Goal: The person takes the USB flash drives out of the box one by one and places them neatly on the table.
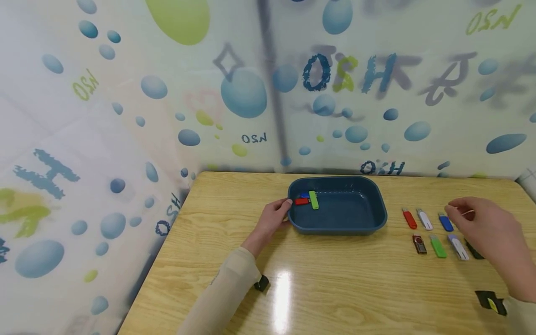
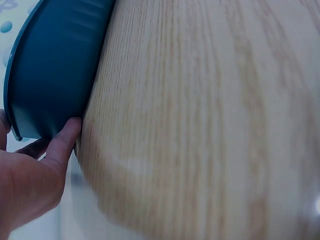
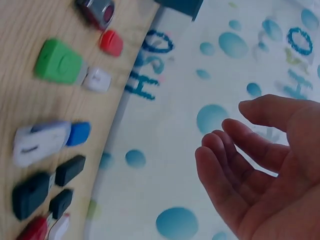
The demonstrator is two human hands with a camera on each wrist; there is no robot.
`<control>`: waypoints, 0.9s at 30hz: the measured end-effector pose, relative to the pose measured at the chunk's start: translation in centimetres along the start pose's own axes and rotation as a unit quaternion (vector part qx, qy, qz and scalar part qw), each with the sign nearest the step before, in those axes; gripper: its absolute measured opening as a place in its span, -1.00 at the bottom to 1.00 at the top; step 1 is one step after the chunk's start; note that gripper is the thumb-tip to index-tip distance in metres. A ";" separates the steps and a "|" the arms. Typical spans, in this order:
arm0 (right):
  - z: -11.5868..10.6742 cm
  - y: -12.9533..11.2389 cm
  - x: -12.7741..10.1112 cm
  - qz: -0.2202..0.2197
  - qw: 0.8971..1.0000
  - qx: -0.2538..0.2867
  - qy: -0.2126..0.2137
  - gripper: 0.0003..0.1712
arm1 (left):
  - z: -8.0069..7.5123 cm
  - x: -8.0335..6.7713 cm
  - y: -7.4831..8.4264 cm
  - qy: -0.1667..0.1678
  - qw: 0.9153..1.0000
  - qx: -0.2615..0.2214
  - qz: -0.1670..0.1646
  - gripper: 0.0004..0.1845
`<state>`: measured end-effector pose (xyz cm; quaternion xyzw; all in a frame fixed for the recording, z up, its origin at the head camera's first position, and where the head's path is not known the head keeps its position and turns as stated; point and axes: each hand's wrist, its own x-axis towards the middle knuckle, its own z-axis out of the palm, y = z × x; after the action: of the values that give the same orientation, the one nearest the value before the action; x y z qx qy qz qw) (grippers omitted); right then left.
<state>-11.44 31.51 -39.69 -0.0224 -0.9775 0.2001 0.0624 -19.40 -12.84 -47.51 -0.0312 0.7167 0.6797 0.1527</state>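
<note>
Resting on a pale wood-grain tabletop (image 1: 335,279), a dark blue rectangular plastic tray with rounded corners (image 1: 378,211) is steadied at its left end by the left hand (image 1: 274,218), whose fingers are pressed against the outer wall; whether they curl over the rim cannot be told.

Held in the tray: a green plastic USB stick (image 1: 313,199) laid across a red USB stick (image 1: 300,201), with a blue one barely seen behind them.

Laid out right of the tray, apart from it, in two rows:
- a red capped stick (image 1: 409,218)
- a white stick (image 1: 425,219)
- a blue stick (image 1: 445,222)
- a dark red swivel stick with a metal clip (image 1: 419,244)
- a green stick with a white cap (image 1: 438,246)
- a white-and-blue stick (image 1: 458,247)
- black sticks, partly hidden beneath the hand in the head view.

The right hand (image 1: 485,228) is held above the far end of these rows, fingers loosely bent, nothing grasped; in the wrist view its palm is seen bare.

Handling, as judged: each stick is taken to be light, rigid and smooth-shelled, liable to slip or skid on the glossy table. A pinch across the long flat sides of the body is advised, not at the cap, which might pull off. The tray is judged stiff and light, easily pushed if unsteadied.
</note>
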 end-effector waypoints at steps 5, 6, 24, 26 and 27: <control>0.6 -2.0 0.6 -0.046 0.999 0.017 -0.003 -0.62 | 0.0 0.0 -0.1 -0.003 1.000 -0.002 0.002 -0.42; 0.6 -2.5 0.7 -0.054 0.998 0.022 -0.007 -0.61 | 0.0 0.1 -0.1 -0.004 1.000 -0.001 0.001 -0.42; 4.7 -11.9 2.9 -0.120 0.988 0.081 -0.058 -0.68 | 0.1 -0.3 0.7 -0.005 1.000 -0.010 -0.018 -0.40; 5.2 -12.9 3.2 -0.122 0.987 0.082 -0.064 -0.69 | 0.1 -0.3 0.7 -0.005 1.000 -0.015 -0.018 -0.41; 5.5 -13.4 3.3 -0.123 0.987 0.082 -0.067 -0.69 | 0.1 -0.4 0.7 -0.004 1.000 -0.016 -0.017 -0.41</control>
<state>-15.69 17.33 -39.05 0.1165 -0.9550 0.2718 0.0221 -19.20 -12.79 -46.76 -0.0428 0.7041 0.6889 0.1668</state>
